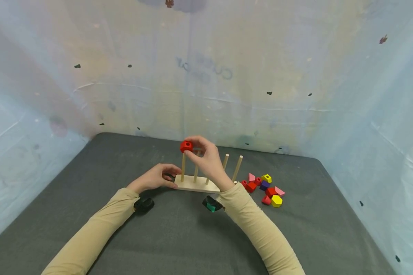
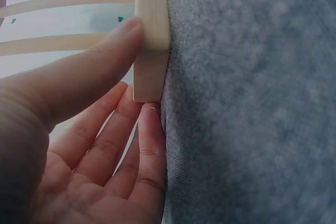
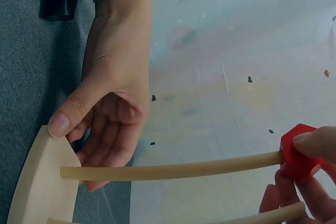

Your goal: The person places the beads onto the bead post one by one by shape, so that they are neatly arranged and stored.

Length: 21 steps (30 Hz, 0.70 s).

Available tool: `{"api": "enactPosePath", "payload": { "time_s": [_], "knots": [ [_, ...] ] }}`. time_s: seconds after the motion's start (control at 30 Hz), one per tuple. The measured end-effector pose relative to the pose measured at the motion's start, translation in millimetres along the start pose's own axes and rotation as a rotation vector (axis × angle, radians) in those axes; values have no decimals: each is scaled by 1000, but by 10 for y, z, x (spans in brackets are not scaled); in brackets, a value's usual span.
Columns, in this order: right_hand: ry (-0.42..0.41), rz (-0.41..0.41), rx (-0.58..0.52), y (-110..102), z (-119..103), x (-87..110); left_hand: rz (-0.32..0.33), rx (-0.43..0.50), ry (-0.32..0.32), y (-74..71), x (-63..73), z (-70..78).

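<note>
My right hand [image 1: 208, 158] pinches a red hexagonal bead [image 1: 186, 146] with a hole in it, between thumb and fingers. The bead sits at the very top of the leftmost peg [image 3: 173, 170]; whether the tip is inside the hole is hidden. A pale wooden base [image 1: 196, 185] carries several upright pegs, all bare below that bead where they show. My left hand [image 1: 158, 176] grips the base's left end, thumb [image 2: 100, 66] on the near side and fingers round the end. My right forearm hides part of the base's right end.
To the right of the base lies a loose group of wooden beads: red pieces [image 1: 251, 186], a yellow hexagon [image 1: 277, 201], another yellow bead [image 1: 266, 178], a dark blue one [image 1: 265, 185] and pink triangles [image 1: 279, 191]. A dark grey cloth [image 1: 158, 236] covers the table, with pale sheeting around it.
</note>
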State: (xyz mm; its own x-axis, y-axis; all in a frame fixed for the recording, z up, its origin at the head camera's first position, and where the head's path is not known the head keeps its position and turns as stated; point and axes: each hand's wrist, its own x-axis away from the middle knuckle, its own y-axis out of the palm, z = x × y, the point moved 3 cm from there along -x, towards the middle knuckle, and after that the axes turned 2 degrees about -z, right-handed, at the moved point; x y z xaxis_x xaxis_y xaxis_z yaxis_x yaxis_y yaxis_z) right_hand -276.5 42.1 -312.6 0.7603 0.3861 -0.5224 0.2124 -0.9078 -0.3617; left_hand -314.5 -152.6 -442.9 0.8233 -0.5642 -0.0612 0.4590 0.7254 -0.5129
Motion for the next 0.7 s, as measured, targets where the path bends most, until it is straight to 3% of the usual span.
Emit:
{"api": "enactPosePath", "payload": {
  "time_s": [0.27,0.43,0.6,0.7],
  "knots": [
    [22,57,86,89,177,19,-9,-12,7,-8,-2,-14],
    [62,119,69,177,274,109,-12,7,-4,-17,0,-19],
    [162,127,-20,249,312,226,-18,18,-15,-17,2,-8],
    [231,99,3,306,459,285,-18,19,-3,-17,14,10]
  ]
}}
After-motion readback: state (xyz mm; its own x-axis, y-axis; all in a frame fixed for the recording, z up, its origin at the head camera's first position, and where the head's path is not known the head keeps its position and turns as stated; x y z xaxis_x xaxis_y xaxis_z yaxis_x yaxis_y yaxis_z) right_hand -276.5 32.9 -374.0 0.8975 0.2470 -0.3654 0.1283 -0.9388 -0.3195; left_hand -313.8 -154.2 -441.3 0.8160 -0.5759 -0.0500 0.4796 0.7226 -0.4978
